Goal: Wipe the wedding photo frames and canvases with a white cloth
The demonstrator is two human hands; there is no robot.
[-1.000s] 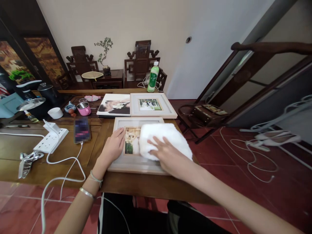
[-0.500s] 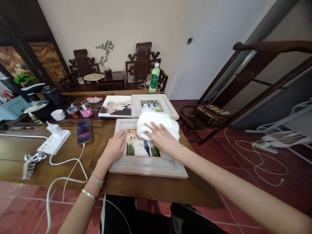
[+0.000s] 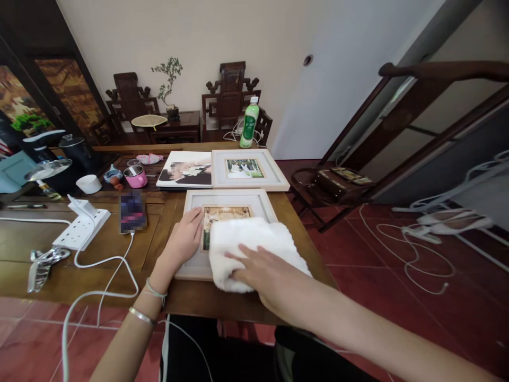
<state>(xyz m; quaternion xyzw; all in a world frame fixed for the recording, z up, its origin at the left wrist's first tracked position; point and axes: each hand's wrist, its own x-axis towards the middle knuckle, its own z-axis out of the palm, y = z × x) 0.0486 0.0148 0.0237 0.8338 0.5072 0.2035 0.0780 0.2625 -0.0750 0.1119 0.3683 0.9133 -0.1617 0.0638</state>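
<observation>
A light-coloured picture frame (image 3: 191, 200) lies flat near the table's front edge, with a photo (image 3: 226, 211) in its middle. My left hand (image 3: 186, 233) rests flat on the frame's left side, fingers stretched out. Pressed over the lower right of the frame is a fluffy white towel (image 3: 274, 239), bunched under my right hand (image 3: 266, 273), whose fingers grip into it. The towel covers most of the photo and hangs over the frame's front edge.
Behind lie a second framed photo (image 3: 274, 170) and a photo panel (image 3: 185, 159). A green-labelled bottle (image 3: 249, 124) stands at the back edge. To the left are a phone (image 3: 132, 212), a power strip (image 3: 83, 228), a claw clip (image 3: 43, 265) and a pink cup (image 3: 135, 178).
My right hand and the towel have moved down over the frame toward me, uncovering its top right and covering the lower photo. My left hand stays on the left side.
</observation>
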